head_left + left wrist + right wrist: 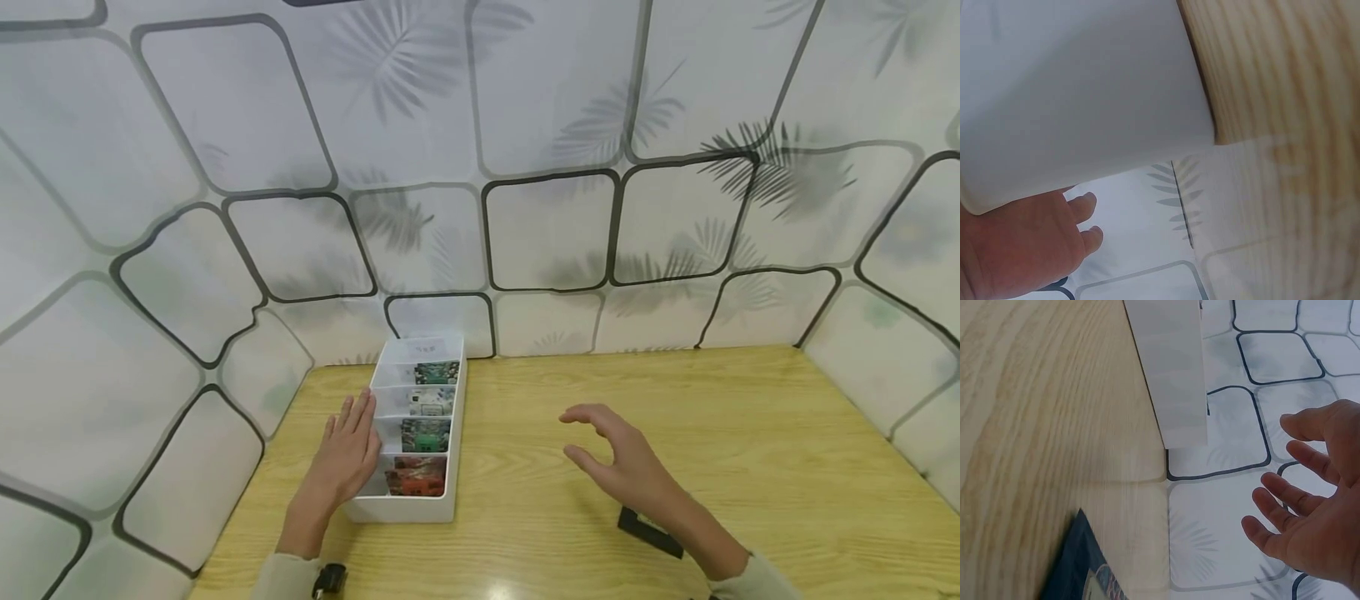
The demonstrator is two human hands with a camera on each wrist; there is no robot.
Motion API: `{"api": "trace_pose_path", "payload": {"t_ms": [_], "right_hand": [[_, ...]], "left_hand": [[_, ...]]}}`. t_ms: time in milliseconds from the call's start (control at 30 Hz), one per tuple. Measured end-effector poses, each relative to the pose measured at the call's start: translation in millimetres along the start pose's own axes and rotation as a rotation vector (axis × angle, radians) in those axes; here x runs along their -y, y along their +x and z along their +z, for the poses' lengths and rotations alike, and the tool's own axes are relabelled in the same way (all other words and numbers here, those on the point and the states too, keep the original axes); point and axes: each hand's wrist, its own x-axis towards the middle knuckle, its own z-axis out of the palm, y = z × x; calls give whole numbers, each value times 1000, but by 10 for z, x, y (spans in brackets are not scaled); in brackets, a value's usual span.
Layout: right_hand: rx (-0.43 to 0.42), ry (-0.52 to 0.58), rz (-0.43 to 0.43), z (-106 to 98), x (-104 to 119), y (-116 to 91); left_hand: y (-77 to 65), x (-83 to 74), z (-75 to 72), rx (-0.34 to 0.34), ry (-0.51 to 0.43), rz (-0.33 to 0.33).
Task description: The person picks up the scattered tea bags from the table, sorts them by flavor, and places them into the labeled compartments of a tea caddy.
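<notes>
A long white divided box (405, 511) stands on the left part of the table, its compartments one behind another. Small printed cards or packets stand in them: reddish ones (418, 477) nearest, then green ones (425, 436), whitish ones (431, 402) and dark green ones (437, 372) farthest back. My left hand (341, 462) lies along the left rim of the box with fingers extended, touching it; in the left wrist view the box wall (1097, 112) covers part of that hand. Over the table, right of the box, my right hand (630, 467) hovers with fingers loosely bent, holding nothing.
A flat black item (651, 533) with a printed patch lies on the wooden table (525, 467) beneath my right wrist, partly covered by it. White patterned sheeting (547, 233) rises behind the table and at both sides.
</notes>
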Motion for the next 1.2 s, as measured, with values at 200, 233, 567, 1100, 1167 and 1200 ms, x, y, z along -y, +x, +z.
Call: {"api": "trace_pose_path", "payload": {"t_ms": [200, 233, 567, 1100, 1167, 1200], "right_hand": [[-5, -35, 5, -56, -21, -132], [-4, -46, 7, -70, -23, -155], [13, -19, 45, -195, -89, -338], [52, -186, 113, -287, -331, -588], [61, -194, 117, -291, -369, -619], [64, -199, 118, -292, -389, -634]], "left_hand": [[-10, -1, -5, 7, -18, -11], [-10, -1, -5, 7, -22, -10], [-1, 0, -11, 7, -28, -7], [4, 10, -4, 7, -34, -3], [1, 15, 0, 7, -29, -2], [1, 16, 1, 7, -28, -1]]}}
